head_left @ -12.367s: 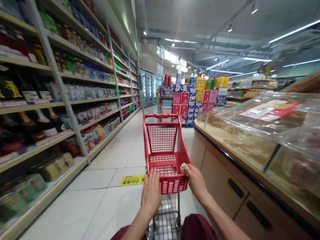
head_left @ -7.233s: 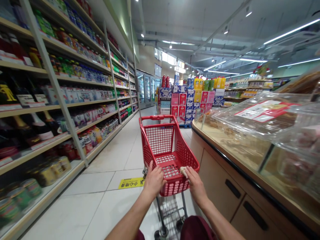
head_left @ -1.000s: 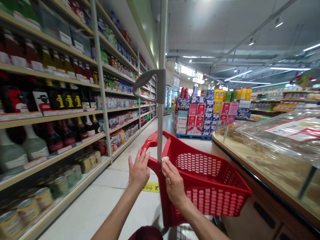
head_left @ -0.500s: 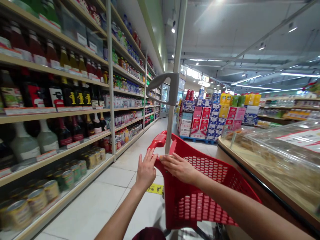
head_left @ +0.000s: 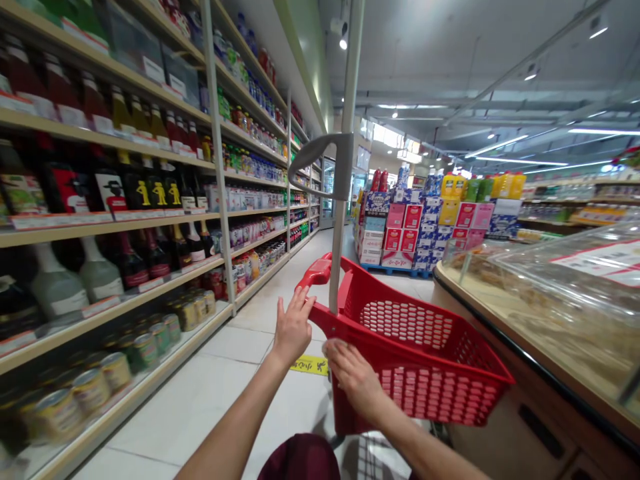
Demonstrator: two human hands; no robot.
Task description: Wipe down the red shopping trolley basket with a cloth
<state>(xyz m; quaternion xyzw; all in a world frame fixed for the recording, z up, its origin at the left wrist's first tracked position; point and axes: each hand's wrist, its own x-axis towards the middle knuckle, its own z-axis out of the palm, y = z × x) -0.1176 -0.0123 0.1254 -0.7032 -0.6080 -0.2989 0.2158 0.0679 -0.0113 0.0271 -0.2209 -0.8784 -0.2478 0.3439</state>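
A red plastic rolling basket [head_left: 425, 370] with perforated walls stands in front of me, beside the counter. My left hand [head_left: 293, 328] rests on its near rim, just below the red handle [head_left: 317, 270], with the fingers stretched out and slightly apart. Lower down, my right hand [head_left: 356, 377] presses against the outside of the basket's near wall. Its fingers lie close together over a small pale bit of something I cannot make out. A grey pole [head_left: 345, 233] with a looped grey grip [head_left: 320, 163] rises from the near end of the basket.
Shelves [head_left: 115, 230] of bottles and cans line the left side. A counter with clear covers [head_left: 540, 267] stands close on the right. Further ahead, stacked drink cartons [head_left: 400, 230] sit on a blue pallet [head_left: 395, 271]. A yellow floor sticker [head_left: 310, 365] lies below my hands.
My right hand has moved down from the rim beside my left hand to the basket's near wall. My left hand stays on the rim. The basket's far end has swung slightly up in view.
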